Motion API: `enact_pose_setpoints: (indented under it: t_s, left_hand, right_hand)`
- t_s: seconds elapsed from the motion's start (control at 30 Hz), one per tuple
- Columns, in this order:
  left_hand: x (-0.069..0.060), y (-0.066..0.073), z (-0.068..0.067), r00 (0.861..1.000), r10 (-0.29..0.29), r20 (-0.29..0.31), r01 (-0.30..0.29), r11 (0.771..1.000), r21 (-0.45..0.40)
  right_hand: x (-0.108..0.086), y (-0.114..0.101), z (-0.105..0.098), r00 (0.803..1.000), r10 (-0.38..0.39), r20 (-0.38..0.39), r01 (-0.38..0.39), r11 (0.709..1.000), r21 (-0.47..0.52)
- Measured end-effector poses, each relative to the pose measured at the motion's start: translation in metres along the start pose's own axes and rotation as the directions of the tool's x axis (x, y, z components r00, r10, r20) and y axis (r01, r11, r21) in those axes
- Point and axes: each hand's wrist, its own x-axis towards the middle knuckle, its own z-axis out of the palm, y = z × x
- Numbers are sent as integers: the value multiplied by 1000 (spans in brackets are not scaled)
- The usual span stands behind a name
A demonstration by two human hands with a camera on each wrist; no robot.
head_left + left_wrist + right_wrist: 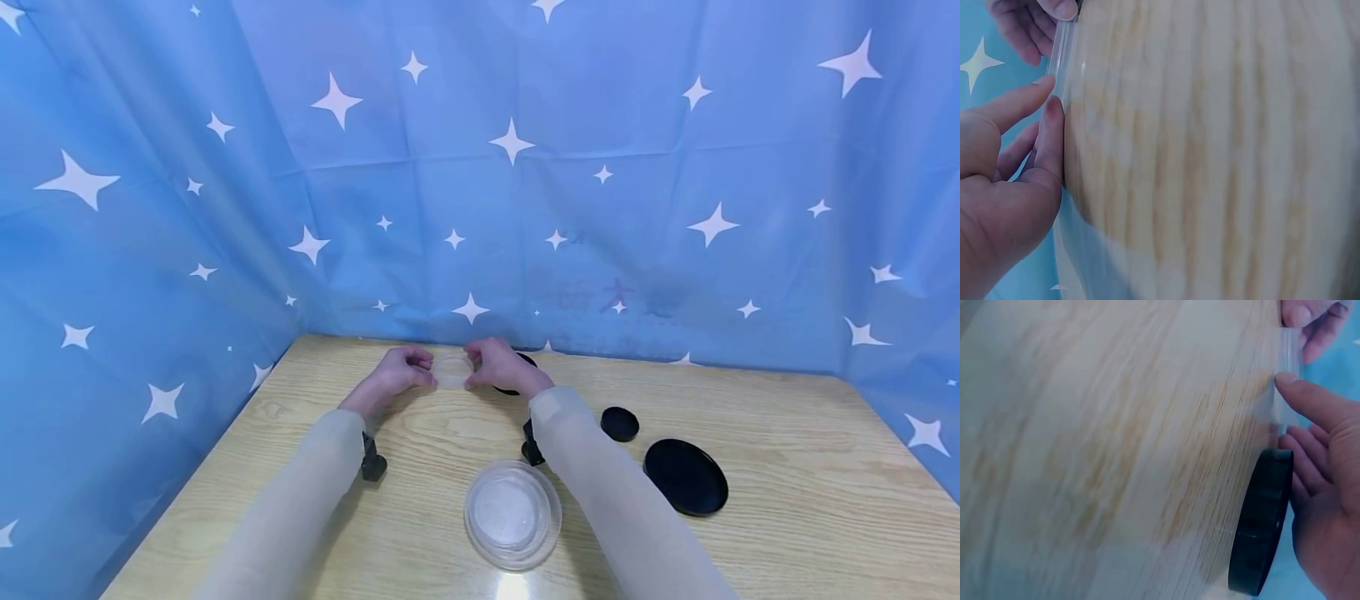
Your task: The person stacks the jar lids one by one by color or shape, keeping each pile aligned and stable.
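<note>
Near the far edge of the table, a clear round plastic dish (pixel 452 372) sits between the two hands. My left hand (pixel 396 374) grips its left side, thumb and fingers at the rim. On the opposite side, my right hand (pixel 498 367) holds the rim in the same way. The left wrist view shows the dish's ridged clear edge (pixel 1063 56) beside the left fingertips. A black round lid (pixel 1262 522) stands just beside the right hand, partly hidden behind it in the head view.
Nearer the body lies a group of clear round plastic pieces (pixel 513 515), seemingly stacked. To the right are a small black round lid (pixel 619 424) and a large one (pixel 686 477). A blue star-patterned curtain (pixel 600 208) borders the wooden table (pixel 810 467).
</note>
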Motion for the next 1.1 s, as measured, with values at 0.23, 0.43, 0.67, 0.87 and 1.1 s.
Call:
enact_pose_setpoints:
  t_s: [0.23, 0.43, 0.67, 0.87, 1.1]
  left_hand:
    - [-2, 3, -1, 1000, -22, 17, 22, 1000, 7]
    - [2, 0, 1, 1000, -24, 9, 23, 1000, 15]
    - [0, 2, 1, 1000, -29, 8, 28, 998, 59]
    - [0, 3, 0, 1000, -31, -6, 31, 996, 80]
    - [2, -1, 2, 999, -31, 10, 30, 998, 51]
  right_hand:
    - [2, -2, -2, 1000, 6, 30, -6, 1000, 10]
    - [2, -2, -2, 998, 29, 56, -32, 997, 63]
    - [1, -1, -6, 997, 11, 73, -19, 994, 108]
    - [2, 3, -9, 999, -2, 48, -2, 996, 87]
    - [1, 10, -6, 1000, 6, 30, -7, 999, 35]
